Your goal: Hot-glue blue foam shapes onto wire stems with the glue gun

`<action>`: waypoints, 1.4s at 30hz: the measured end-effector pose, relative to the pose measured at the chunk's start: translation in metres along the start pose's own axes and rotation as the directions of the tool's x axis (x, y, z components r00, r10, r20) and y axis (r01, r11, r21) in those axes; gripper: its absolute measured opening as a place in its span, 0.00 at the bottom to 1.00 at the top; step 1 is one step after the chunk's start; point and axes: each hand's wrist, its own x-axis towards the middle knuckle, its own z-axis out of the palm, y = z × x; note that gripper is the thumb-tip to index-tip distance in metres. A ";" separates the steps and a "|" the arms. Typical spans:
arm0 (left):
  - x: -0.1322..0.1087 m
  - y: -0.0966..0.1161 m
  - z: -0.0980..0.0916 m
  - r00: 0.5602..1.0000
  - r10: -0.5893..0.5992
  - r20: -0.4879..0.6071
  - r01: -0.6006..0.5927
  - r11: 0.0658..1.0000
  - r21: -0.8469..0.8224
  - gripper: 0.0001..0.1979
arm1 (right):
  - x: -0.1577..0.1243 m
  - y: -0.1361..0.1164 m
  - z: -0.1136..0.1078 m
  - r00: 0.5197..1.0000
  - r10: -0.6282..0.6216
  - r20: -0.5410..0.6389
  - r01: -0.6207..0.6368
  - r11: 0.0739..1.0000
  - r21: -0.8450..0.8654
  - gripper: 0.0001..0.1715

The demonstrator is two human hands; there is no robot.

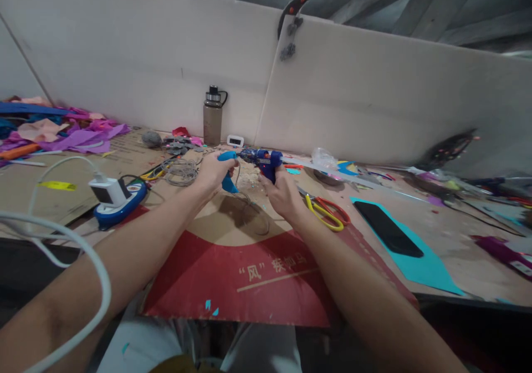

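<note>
Glue gun point(266, 160) is gripped in right hand point(282, 193) just above tabletop point(457, 251), mid-bench, nozzle aimed left at blue piece point(228, 184), which is pinched in left hand point(214, 170). Step judged: glue application. Next move req. nozzle-to-piece contact and steady trigger pressure. Scissors point(326, 211) lie adj. to right hand.

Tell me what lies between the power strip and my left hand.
A tangle of grey wire lies between the power strip and your left hand, as the head view shows.
</note>
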 end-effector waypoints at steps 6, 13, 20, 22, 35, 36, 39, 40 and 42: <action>0.000 -0.003 -0.001 0.999 0.027 0.019 -0.027 0.999 0.043 0.04 | 0.001 -0.002 -0.002 1.000 0.010 -0.020 -0.010 1.000 0.005 0.15; 0.005 -0.011 -0.002 0.999 0.032 0.039 -0.033 0.999 0.027 0.05 | 0.001 -0.003 -0.002 0.999 0.024 -0.023 -0.023 0.999 0.025 0.14; 0.007 -0.010 -0.001 1.000 0.010 0.004 -0.010 1.000 0.005 0.05 | 0.000 -0.005 -0.004 0.999 0.015 -0.038 -0.014 1.000 0.024 0.15; 0.007 -0.010 -0.001 1.000 0.019 0.009 -0.019 1.000 -0.001 0.05 | 0.000 -0.004 -0.003 0.999 0.016 -0.034 -0.015 1.000 0.021 0.16; 0.009 -0.013 -0.002 0.999 0.023 0.030 -0.023 1.000 -0.008 0.04 | 0.001 -0.004 -0.003 0.999 0.005 -0.049 -0.004 1.000 0.020 0.16; 0.009 -0.013 -0.002 0.999 0.030 0.033 -0.030 1.000 0.004 0.04 | 0.001 -0.004 -0.003 0.999 0.009 -0.044 -0.008 1.000 0.016 0.16; 0.008 -0.012 -0.003 0.998 0.046 0.036 -0.047 0.999 0.027 0.05 | 0.001 -0.003 -0.003 0.999 0.012 -0.039 -0.012 1.000 0.011 0.15; 0.007 -0.011 -0.003 0.999 0.044 0.031 -0.045 0.999 0.024 0.06 | 0.001 -0.003 -0.003 0.999 0.011 -0.037 -0.010 1.000 0.012 0.15; 0.005 -0.008 -0.002 0.999 0.034 0.019 -0.035 0.999 0.008 0.07 | 0.001 -0.002 -0.003 1.000 0.009 -0.029 -0.008 1.000 0.013 0.16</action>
